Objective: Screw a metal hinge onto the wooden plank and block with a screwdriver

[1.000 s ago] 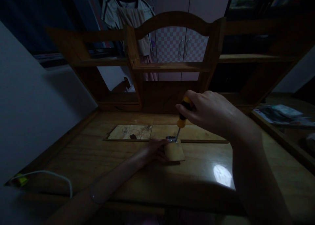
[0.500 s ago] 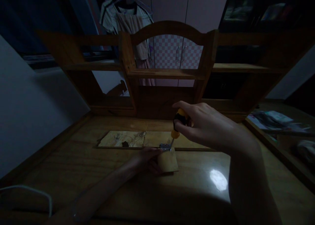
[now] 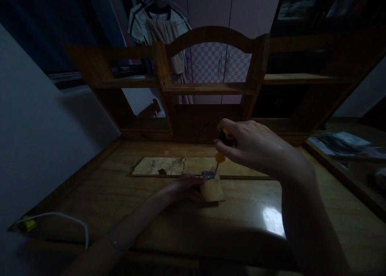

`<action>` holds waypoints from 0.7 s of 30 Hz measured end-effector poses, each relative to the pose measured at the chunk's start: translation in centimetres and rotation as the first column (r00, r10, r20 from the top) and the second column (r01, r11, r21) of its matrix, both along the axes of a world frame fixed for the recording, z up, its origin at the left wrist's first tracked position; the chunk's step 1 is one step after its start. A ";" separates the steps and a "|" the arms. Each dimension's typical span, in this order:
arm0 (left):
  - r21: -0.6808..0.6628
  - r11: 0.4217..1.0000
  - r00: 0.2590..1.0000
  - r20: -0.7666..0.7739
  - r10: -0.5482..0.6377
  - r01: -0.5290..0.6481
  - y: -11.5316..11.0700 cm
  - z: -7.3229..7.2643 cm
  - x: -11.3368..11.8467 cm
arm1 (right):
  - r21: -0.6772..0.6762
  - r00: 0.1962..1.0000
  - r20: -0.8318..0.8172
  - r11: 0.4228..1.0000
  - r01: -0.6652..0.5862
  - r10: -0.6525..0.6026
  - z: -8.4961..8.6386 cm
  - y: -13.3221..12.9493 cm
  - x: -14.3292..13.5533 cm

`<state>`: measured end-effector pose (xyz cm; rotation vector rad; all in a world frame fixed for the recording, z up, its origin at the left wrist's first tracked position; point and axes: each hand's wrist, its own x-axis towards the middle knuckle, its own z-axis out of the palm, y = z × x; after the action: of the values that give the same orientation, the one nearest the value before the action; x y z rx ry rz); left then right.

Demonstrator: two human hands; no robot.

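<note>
My right hand [image 3: 241,141] is closed around the yellow and black handle of a screwdriver [image 3: 221,157]. Its shaft slants down so that the tip meets the right part of a small metal hinge [image 3: 208,174]. The hinge lies across the seam between a small wooden board [image 3: 212,190] and a long, thin wooden strip [image 3: 235,166]. With its fingers, my left hand [image 3: 191,187] grips the left edge of the small board, thumb close to the hinge. Some of the left fingers are hidden under the board. Dark stains and worn patches mark the strip's left end.
A wooden shelf unit [image 3: 208,90] stands along the back of the glossy wooden desk [image 3: 144,223]. A white cable [image 3: 66,216] and a yellow-green object [image 3: 28,224] lie at the left. Papers and bags [image 3: 346,143] rest on a surface to the right.
The whole view has shifted, so things appear slightly right and higher. The yellow-green object has come into sight at left. Both hands keep their grips, with the screwdriver tip still at the hinge.
</note>
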<state>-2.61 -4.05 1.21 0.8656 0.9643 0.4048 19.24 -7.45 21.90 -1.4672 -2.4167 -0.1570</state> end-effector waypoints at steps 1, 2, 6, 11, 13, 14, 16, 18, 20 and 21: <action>0.001 1.000 1.000 0.007 0.001 -0.001 0.0 -0.1 0.0 | 0.002 1.000 -0.001 1.000 -0.005 0.005 0.0 -0.1 0.0; 0.000 1.000 1.000 0.016 -0.003 0.003 0.1 -0.1 -0.1 | 0.005 1.000 -0.006 1.000 -0.012 0.012 0.0 -0.1 0.0; 0.003 0.999 0.998 0.048 -0.034 0.033 -0.1 0.1 -0.3 | -0.011 0.999 -0.025 0.999 -0.036 0.036 -0.2 0.1 -0.1; 0.018 0.998 0.998 0.037 -0.056 0.055 0.2 -0.4 -0.5 | -0.032 0.997 -0.048 0.997 -0.065 0.064 -0.4 0.3 0.1; 0.027 0.998 0.998 0.027 -0.055 0.054 0.4 -0.8 -0.6 | -0.019 0.998 -0.042 0.999 -0.049 0.048 -0.5 0.3 0.2; 0.033 0.998 0.998 0.025 -0.052 0.051 0.5 -1.0 -0.6 | -0.013 0.999 -0.036 0.999 -0.037 0.037 -0.5 0.4 0.3; 0.038 0.998 0.999 0.020 -0.049 0.048 0.5 -1.2 -0.7 | -0.002 1.000 -0.026 1.000 -0.008 0.008 -0.5 0.4 0.4; 0.037 0.998 0.999 0.009 -0.041 0.041 0.4 -1.2 -0.7 | 0.010 1.000 -0.009 1.000 0.023 -0.023 -0.4 0.5 0.4; 0.037 0.999 1.000 -0.004 -0.019 0.019 0.2 -1.1 -0.6 | 0.033 0.999 0.012 0.998 0.049 -0.049 -0.3 0.5 0.5; 0.037 0.999 1.000 -0.011 -0.006 0.006 0.2 -1.0 -0.6 | 0.041 0.998 0.021 0.998 0.056 -0.057 -0.2 0.5 0.5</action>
<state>-3.21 -3.88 0.24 0.9052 0.9663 0.4144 19.71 -6.99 21.67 -1.5243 -2.3770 -0.2344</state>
